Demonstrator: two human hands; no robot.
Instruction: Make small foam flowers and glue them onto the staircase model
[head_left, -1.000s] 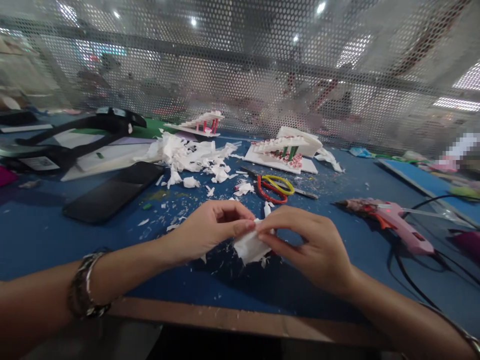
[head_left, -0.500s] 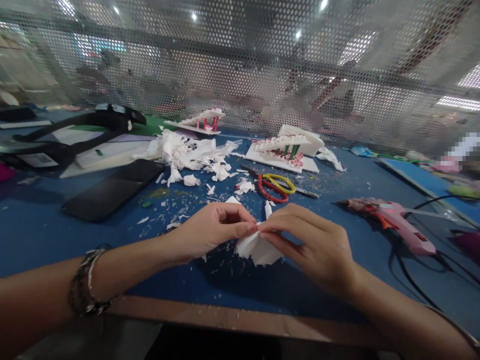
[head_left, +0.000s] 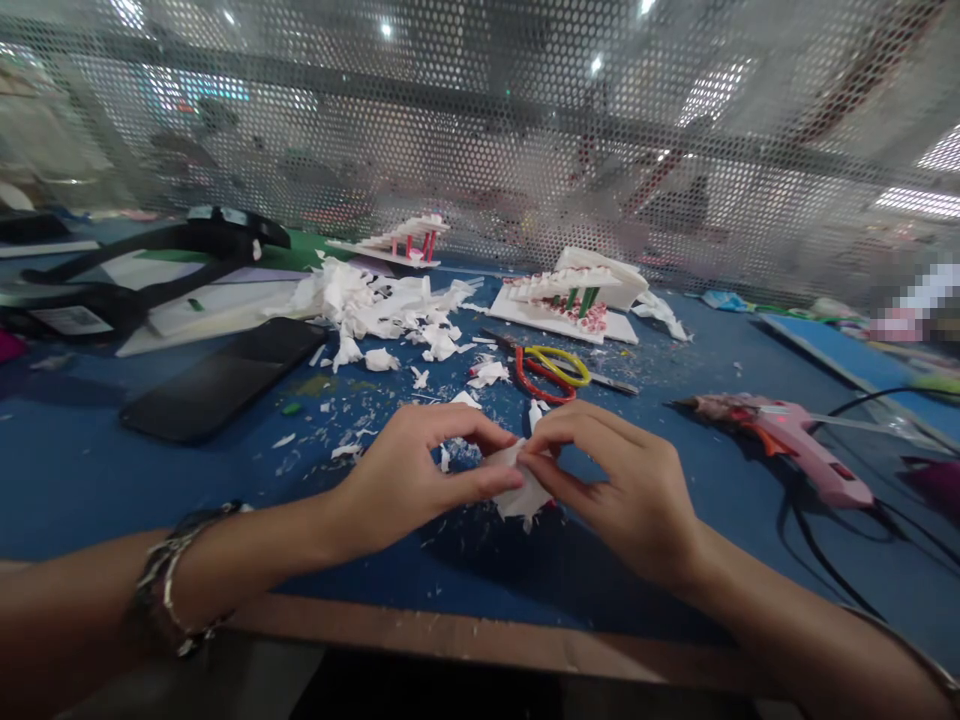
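Observation:
Near the front of the blue table, a torn piece of white tissue paper (head_left: 523,497) hangs between my two hands, its lower edge ragged. My left hand (head_left: 420,468) curves around its left side, with the thumb and fingertips on the paper. Pinched at the paper's top edge are the thumb and fingers of my right hand (head_left: 619,485). A bit of pink or red shows behind the paper, too small to name. Just beyond my fingers lie scissors with red and yellow handles (head_left: 551,372) and a small white tube-like piece (head_left: 535,412).
A pink glue gun (head_left: 802,440) with cables lies at right. Torn white paper (head_left: 375,300) is heaped behind a black phone-like slab (head_left: 225,380). Two small stair models (head_left: 559,300) stand toward the perforated metal screen (head_left: 480,130). Black straps (head_left: 157,250) lie at left. Paper scraps dot the table.
My left thumb and fingers have spread wider around the paper. The tissue paper now looks narrower and more gathered between my hands. My right hand still pinches its top.

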